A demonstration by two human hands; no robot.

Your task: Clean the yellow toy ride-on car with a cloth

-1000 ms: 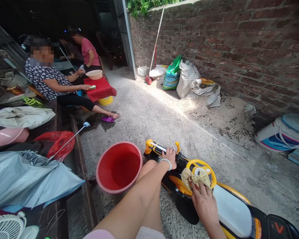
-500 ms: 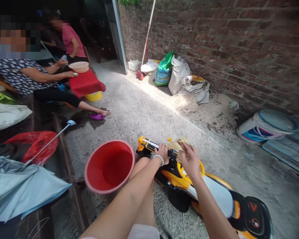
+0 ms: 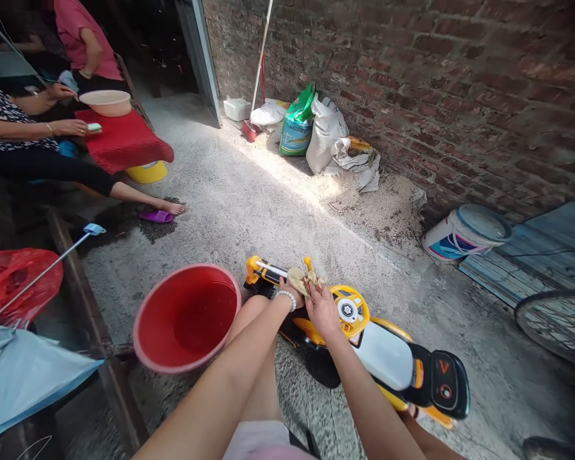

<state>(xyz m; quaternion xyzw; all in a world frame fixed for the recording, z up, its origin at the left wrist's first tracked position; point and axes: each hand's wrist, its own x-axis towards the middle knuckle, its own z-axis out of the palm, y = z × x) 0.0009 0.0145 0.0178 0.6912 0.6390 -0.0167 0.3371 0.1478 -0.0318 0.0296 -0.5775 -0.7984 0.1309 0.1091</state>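
A pale, crumpled cloth (image 3: 298, 278) is bunched between my hands over the front of a yellow and black ride-on toy digger (image 3: 386, 361). My right hand (image 3: 322, 310) grips the cloth from the right, fingers bent. My left hand (image 3: 292, 295), with a beaded bracelet at the wrist, closes on its left side; part of its fingers is hidden by the cloth. Just right of my hands is the toy's yellow steering wheel (image 3: 349, 311). The toy's digging arm (image 3: 263, 271) extends to the left. A red basin (image 3: 144, 332) holding water stands left of my knee.
At the upper left, a seated person (image 3: 23, 137) reaches over a red cloth-covered surface (image 3: 124, 137) with a pale basin (image 3: 106, 102). Sacks (image 3: 326, 134) lean along the brick wall (image 3: 412, 83). A paint bucket (image 3: 464, 233) and a bicycle wheel (image 3: 560, 326) are at right. A folded umbrella (image 3: 33, 377) lies left.
My right hand has brought the cloth left and down to my left hand, uncovering the steering wheel. My left hand has left the digging arm for the cloth. The view has shifted right.
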